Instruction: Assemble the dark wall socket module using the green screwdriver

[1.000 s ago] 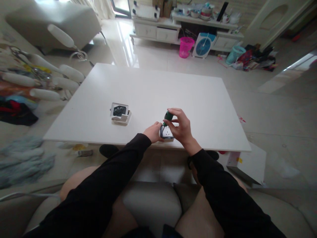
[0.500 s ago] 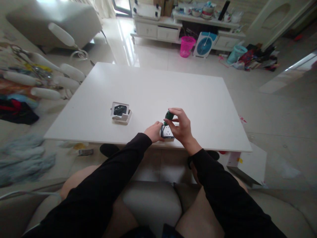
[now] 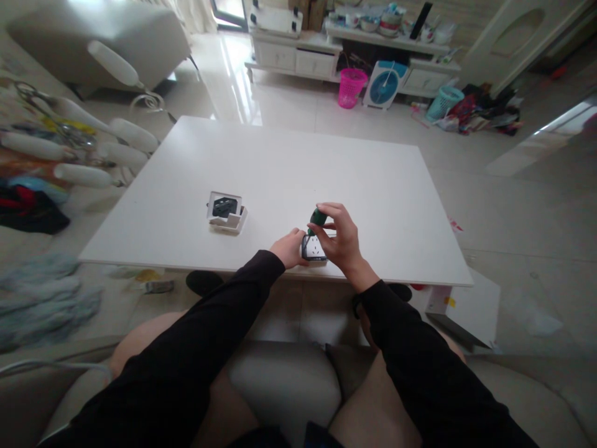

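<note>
Near the front edge of the white table (image 3: 280, 162), my left hand (image 3: 289, 248) presses on the left side of a small wall socket (image 3: 313, 250) lying flat. My right hand (image 3: 342, 239) grips a green-handled screwdriver (image 3: 317, 219) held upright, its tip down on the socket. A second socket part (image 3: 226, 212), white with a dark inner piece, lies to the left, apart from both hands.
A white cabinet (image 3: 303, 56), a pink basket (image 3: 351, 87), a blue fan (image 3: 383, 86) and a teal basket (image 3: 443, 101) stand beyond the table. Clutter with white rods (image 3: 84, 149) lies left. A white box (image 3: 466, 308) sits on the floor at the right.
</note>
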Demonstrator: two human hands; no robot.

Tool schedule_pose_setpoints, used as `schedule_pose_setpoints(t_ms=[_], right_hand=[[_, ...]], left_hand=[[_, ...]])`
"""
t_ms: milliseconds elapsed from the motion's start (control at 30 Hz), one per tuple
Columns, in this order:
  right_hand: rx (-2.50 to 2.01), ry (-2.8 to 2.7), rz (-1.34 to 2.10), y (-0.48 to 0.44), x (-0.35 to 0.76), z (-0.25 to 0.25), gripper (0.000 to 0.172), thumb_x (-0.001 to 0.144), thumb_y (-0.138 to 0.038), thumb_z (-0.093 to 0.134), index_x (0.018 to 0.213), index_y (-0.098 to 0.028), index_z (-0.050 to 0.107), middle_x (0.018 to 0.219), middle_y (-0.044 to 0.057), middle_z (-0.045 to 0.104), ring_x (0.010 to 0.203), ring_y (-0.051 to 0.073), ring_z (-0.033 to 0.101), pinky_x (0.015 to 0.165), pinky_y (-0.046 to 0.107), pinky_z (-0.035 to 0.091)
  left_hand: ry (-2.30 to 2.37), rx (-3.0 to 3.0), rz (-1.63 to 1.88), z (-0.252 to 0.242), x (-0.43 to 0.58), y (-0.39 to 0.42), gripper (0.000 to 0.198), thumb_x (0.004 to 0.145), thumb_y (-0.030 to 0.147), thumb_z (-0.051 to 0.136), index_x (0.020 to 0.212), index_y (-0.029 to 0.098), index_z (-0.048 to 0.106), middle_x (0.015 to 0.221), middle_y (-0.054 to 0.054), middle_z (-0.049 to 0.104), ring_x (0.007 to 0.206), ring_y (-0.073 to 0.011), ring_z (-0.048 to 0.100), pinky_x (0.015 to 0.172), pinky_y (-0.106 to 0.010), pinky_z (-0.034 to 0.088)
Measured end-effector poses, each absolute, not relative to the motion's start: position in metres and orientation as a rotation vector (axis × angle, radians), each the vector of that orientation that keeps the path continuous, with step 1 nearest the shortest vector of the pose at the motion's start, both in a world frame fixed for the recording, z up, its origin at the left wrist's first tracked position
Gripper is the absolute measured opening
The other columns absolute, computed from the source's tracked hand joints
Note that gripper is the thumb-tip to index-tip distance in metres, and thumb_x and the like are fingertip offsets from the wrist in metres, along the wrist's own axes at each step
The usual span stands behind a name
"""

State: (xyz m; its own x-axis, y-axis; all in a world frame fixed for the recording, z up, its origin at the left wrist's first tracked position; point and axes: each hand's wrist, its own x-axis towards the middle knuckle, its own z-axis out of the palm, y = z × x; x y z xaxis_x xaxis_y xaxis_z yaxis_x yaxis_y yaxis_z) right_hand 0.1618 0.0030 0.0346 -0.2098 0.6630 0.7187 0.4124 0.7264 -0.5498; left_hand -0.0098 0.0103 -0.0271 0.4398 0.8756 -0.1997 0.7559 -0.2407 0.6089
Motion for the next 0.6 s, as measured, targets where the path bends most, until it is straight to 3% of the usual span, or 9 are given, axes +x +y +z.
schedule_pose_setpoints(t_ms=[600], right_hand=[[-0.826, -1.868, 0.288, 0.0027, 0.1610, 0.0345, 0.035, 0.098, -0.026, 0.064, 0.131, -0.031, 0.053, 0.122, 0.006, 0.064, 0.108, 0.019, 0.068, 0.066, 0.029, 0.070]], left_hand=[[1.344, 2.051, 0.280, -0.0318, -0.0105, 0.0111, 0.086, 0.060, 0.031, 0.095, 0.135, 0.023, 0.053, 0.133, -0.012, 0.059, 0.105, -0.0301, 0.069, 0.094, -0.044, 0.057]])
